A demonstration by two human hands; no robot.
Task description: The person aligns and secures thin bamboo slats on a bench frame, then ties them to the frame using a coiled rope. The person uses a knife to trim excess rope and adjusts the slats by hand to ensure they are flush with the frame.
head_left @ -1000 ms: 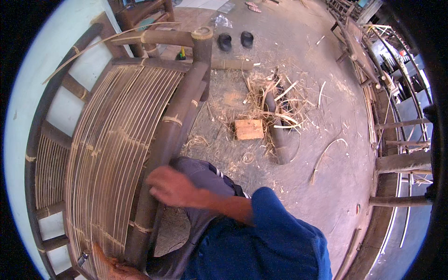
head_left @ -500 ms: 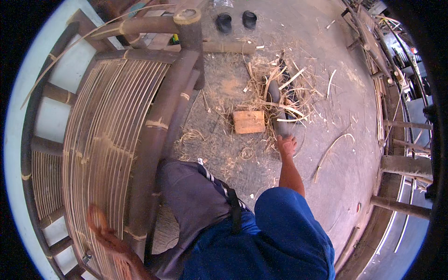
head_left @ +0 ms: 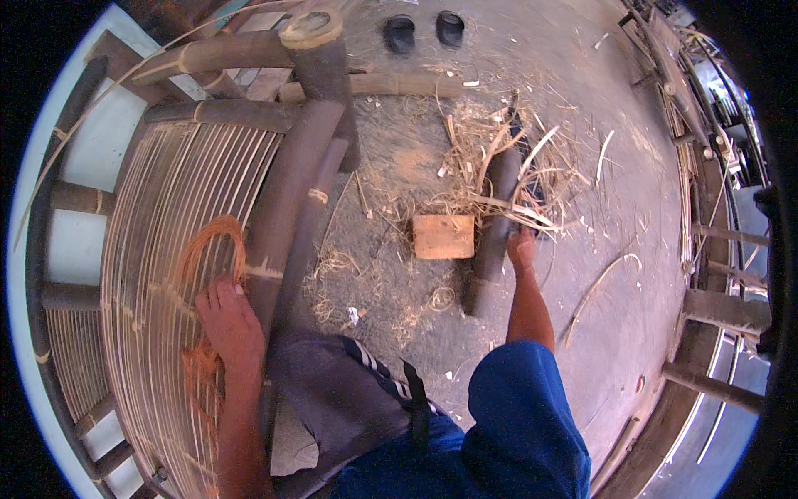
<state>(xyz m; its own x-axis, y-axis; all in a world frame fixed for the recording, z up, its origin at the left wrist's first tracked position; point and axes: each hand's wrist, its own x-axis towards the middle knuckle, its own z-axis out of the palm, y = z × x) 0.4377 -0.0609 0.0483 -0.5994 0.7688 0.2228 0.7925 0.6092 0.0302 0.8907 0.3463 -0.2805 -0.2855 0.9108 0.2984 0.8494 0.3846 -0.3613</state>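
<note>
My left hand (head_left: 229,320) is closed on a bundle of orange twine (head_left: 218,223) over the slatted seat (head_left: 166,274) of a dark bamboo bench. The bundle loops out beyond my fingers, and a loose tail hangs below them. My right arm stretches forward to the floor, where my right hand (head_left: 522,248) is beside a short dark bamboo pole (head_left: 489,270), at the near edge of a heap of pale bamboo shavings (head_left: 540,179). Its fingers are mostly hidden, so any grip cannot be made out. A squared wooden block (head_left: 444,237) lies left of the pole.
Two black slippers (head_left: 424,33) stand at the far side, beyond a bamboo length (head_left: 403,85) lying crosswise. The bench's thick post (head_left: 320,62) rises at the far left. A curved strip (head_left: 603,287) lies right of my arm. Bamboo framework (head_left: 715,378) lines the right edge.
My left hand has moved forward along the seat, bringing the orange twine. My right hand has shifted from the pole's near end to beside the shavings.
</note>
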